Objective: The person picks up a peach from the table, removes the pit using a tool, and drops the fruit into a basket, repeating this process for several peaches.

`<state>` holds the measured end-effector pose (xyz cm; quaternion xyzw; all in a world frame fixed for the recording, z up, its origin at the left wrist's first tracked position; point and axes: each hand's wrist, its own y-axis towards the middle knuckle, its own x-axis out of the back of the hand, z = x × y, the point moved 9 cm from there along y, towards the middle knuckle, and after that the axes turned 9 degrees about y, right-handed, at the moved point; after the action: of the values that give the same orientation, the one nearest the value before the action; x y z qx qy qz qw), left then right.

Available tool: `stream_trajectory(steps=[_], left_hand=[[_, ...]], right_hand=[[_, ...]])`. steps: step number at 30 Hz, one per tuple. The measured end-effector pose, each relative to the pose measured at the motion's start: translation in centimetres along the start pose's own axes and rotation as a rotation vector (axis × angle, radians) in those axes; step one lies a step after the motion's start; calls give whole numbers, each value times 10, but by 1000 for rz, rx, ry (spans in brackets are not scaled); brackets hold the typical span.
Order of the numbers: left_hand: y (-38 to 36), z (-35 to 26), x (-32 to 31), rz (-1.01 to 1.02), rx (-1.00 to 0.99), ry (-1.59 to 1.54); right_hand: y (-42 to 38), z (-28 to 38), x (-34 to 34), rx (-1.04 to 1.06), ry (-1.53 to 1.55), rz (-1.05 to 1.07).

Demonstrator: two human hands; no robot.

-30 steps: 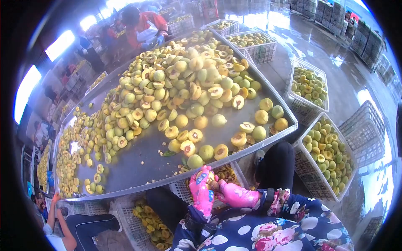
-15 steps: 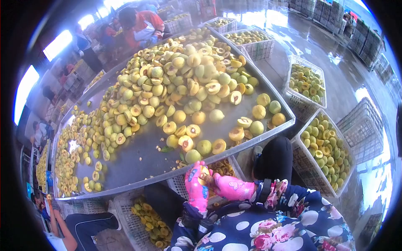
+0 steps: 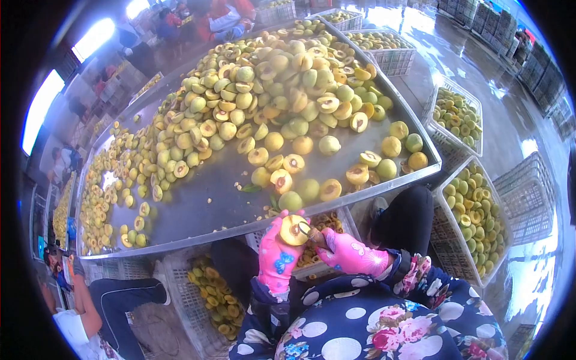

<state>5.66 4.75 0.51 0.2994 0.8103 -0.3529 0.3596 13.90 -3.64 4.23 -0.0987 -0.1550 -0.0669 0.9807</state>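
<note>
My left hand [image 3: 278, 257], in a pink glove, is closed around a halved yellow fruit [image 3: 293, 230], its cut face turned up. Pink-gloved too, my right hand [image 3: 350, 252] grips a small tool [image 3: 312, 233] whose curved metal end touches the cut face near the stone. Both hands are just past the near edge of a metal table [image 3: 240, 231] heaped with whole and halved green-yellow fruit [image 3: 228, 120]. Beneath them a crate [image 3: 345, 223] holds darker cut pieces.
White crates of fruit stand at the right [image 3: 507, 231] and upper right [image 3: 478, 123]; an empty-looking crate [image 3: 528, 186] is beside them. Another crate [image 3: 180, 294] is at lower left. A seated co-worker [image 3: 78, 324] is at far left; another person [image 3: 231, 21] is across the table.
The fruit's cut face now shows toward the camera, with the tool end at it. The view has shifted, so the table sits slightly higher and further right.
</note>
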Motion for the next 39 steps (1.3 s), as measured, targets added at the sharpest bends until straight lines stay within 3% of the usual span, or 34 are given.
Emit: stream_trajectory(steps=[2, 7, 9, 22, 31, 33, 35, 37, 39], left_hand=[[3, 5, 3, -61, 23, -66], [5, 6, -8, 17, -18, 29], [5, 6, -10, 14, -31, 54], [3, 8, -2, -263, -199, 202], [0, 8, 10, -370, -221, 269], [0, 7, 13, -380, -226, 285], [3, 6, 19, -385, -252, 289], [2, 2, 16, -378, -271, 272], [1, 0, 18, -381, -268, 270]], right_hand=[[-1, -2, -3, -11, 18, 14], [-2, 2, -4, -50, 32, 25], [-2, 14, -1, 50, 26, -3], [0, -11, -18, 60, -177, 70], [4, -11, -24, -68, -74, 111], [8, -14, -32, 72, -131, 157], [11, -23, -38, 86, -64, 175], [14, -29, -41, -32, 133, 163], [15, -24, -40, 21, 7, 145]])
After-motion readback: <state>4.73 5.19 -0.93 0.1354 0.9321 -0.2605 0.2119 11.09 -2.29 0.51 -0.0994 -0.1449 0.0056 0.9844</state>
